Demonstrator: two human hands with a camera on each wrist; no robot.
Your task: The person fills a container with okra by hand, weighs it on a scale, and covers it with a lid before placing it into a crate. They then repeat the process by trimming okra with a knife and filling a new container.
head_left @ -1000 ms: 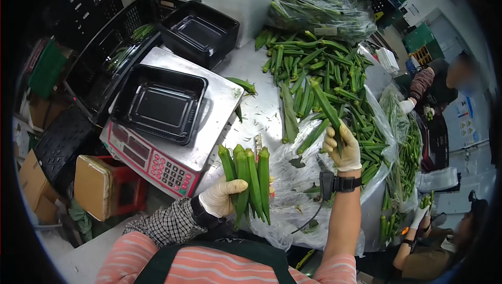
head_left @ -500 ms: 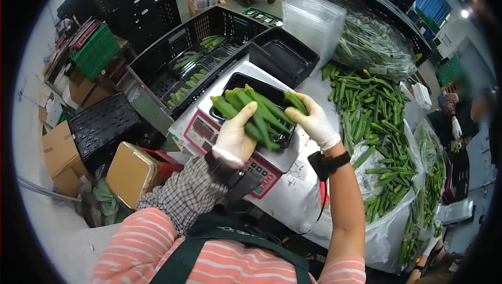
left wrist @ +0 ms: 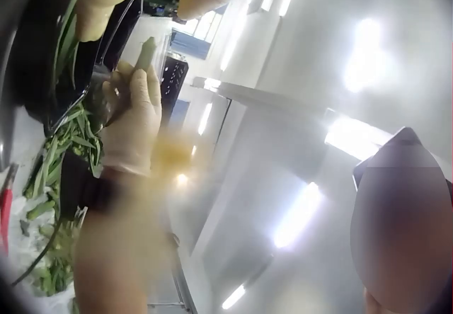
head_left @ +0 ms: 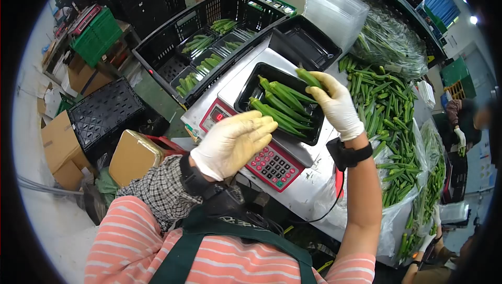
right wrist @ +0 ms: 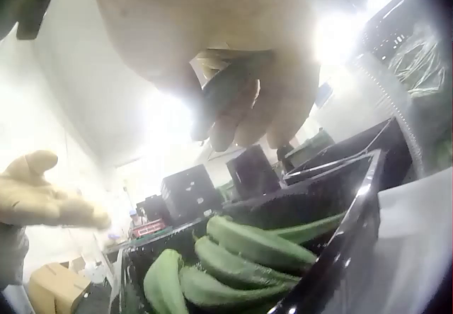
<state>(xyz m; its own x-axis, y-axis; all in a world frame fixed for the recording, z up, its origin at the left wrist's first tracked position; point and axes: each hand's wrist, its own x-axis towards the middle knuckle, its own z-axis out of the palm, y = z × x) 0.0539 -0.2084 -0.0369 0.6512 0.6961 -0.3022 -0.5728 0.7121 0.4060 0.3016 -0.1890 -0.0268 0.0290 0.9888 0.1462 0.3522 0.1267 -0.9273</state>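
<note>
Several okra pods (head_left: 282, 103) lie side by side in a black plastic tray (head_left: 250, 86) on the platform of a red and white digital scale (head_left: 274, 166). My gloved left hand (head_left: 232, 140) is held palm up with straight fingers at the tray's near left edge, nothing in it. At the tray's far right corner my gloved right hand (head_left: 334, 101) pinches one okra pod (head_left: 309, 77) between thumb and fingers. The right wrist view shows this pod (right wrist: 230, 87) above the tray wall, with the okra in the tray (right wrist: 244, 264) below it.
A big okra pile (head_left: 384, 106) covers the table's right side. Behind the scale stand another black tray (head_left: 308, 41) and a stack of clear containers (head_left: 334, 12). A black crate (head_left: 157, 54) at left holds filled trays. Other people work at far right.
The left hand held a bunch of okra, brought it from over the table to the tray and let it go there. The right hand came along, still holding one pod.
</note>
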